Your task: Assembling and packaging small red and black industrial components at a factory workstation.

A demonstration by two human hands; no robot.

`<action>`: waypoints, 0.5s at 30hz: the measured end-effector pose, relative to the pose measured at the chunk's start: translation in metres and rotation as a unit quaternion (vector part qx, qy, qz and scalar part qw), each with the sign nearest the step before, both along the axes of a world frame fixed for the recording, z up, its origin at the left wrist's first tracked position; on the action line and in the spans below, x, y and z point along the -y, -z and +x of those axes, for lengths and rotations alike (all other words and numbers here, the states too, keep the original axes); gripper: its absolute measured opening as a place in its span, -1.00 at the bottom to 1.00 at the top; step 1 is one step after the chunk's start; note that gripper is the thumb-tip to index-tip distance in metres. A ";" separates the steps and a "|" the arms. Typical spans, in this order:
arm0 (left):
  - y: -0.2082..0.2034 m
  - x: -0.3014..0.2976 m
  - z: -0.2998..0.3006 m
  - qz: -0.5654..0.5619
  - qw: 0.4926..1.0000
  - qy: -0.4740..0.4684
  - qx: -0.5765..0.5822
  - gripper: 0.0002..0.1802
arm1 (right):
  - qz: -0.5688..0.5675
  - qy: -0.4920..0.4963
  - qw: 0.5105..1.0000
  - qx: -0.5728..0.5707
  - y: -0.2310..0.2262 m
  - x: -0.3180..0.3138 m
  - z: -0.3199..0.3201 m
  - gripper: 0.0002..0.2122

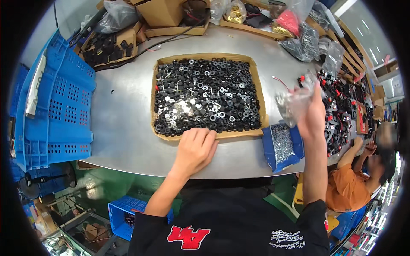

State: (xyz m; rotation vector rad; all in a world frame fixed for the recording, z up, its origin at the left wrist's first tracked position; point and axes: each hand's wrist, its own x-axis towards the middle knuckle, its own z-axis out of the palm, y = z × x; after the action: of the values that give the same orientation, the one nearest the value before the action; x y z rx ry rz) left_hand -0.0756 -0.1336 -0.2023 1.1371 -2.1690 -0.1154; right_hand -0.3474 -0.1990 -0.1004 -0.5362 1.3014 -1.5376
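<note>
A shallow cardboard tray (259,96) stands on the table, filled with small black and silver washers, rings, screws and caps. My left hand (196,147) rests against its near rim, fingers curled together with the tips hidden. At the right, my right hand (314,113) is closed around a clear plastic bag (290,104) of small metallic pieces, held up above the table. Below that bag sits a blue plastic bin (268,147) containing many small silver fasteners, close to the tray's near right corner.
A large blue perforated crate (64,102) stands at the left. Along the back are cardboard boxes (160,13), bagged parts and a black cable (141,53). Black assemblies with red pieces (337,115) crowd the right, where another person in an orange shirt (348,187) sits.
</note>
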 end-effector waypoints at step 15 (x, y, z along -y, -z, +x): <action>-0.009 0.005 0.022 0.014 0.999 -0.022 -0.043 -0.84 | -0.201 -0.303 0.792 -0.490 0.078 0.172 0.114 -0.51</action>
State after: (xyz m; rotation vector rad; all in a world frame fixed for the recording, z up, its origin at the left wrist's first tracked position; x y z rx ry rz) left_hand -0.0539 -0.1382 -0.1930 1.1724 -2.0711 -0.1734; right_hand -0.2334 -0.3709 -0.1788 -2.0157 1.2808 -0.9409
